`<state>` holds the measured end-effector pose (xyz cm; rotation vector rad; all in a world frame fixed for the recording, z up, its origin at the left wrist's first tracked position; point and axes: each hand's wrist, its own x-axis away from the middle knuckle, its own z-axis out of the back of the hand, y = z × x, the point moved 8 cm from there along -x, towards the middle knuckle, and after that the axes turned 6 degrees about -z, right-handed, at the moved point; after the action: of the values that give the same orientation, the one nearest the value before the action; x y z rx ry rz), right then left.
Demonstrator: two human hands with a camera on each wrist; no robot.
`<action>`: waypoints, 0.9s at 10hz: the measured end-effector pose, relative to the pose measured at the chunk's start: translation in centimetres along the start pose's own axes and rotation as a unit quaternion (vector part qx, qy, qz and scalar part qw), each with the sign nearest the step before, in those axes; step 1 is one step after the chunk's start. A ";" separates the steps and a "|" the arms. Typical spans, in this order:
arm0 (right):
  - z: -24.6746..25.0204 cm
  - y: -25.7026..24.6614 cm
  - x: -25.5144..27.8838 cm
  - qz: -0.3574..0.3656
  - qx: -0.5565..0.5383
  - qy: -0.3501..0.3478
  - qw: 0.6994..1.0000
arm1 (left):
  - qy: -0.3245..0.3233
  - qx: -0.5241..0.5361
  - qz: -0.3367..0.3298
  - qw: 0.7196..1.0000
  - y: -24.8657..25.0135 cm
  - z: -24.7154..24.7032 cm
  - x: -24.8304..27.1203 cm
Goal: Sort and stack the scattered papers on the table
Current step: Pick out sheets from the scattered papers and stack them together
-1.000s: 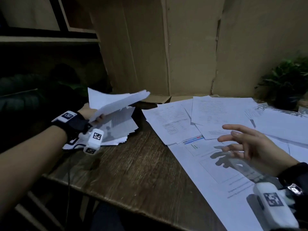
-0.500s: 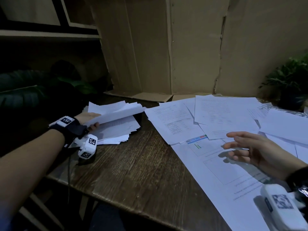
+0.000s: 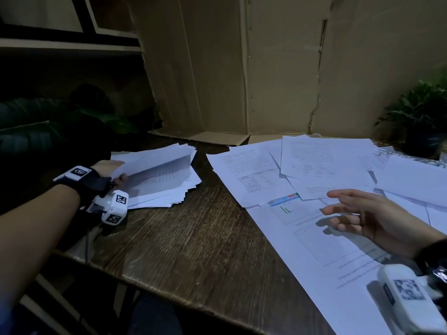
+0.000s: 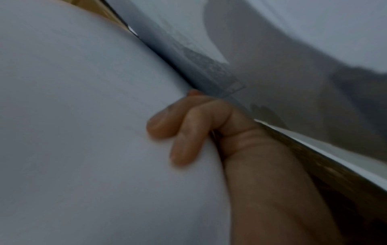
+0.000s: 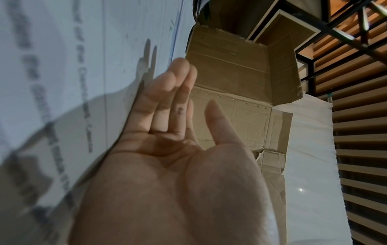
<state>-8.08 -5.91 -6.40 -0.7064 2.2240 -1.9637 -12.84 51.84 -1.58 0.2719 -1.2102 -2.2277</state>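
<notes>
My left hand (image 3: 110, 169) held the top sheets (image 3: 154, 163) of the paper pile (image 3: 169, 189), fingers (image 4: 184, 132) curled under them. My right hand (image 3: 377, 218) was flat and wide, just above the loose papers (image 3: 314, 170), holding nothing.

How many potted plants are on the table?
1: a potted plant stands at the table's far right corner, behind the scattered papers. More may be hidden in the dark at left.

White papers (image 3: 326, 160), 1 with a blue-green-red chart (image 3: 284, 200), on a dark brown wood-grain table (image 3: 193, 238).
</notes>
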 end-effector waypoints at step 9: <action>0.1 0.3 -0.5 -0.015 0.008 0.019 1.000 | -0.142 -0.533 -0.002 0.834 -0.7 -1.4 -4.1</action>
<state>-7.72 -5.79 -6.83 -0.7107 2.2301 -2.0227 -9.16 53.55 -3.37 -0.5171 0.0691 -2.6240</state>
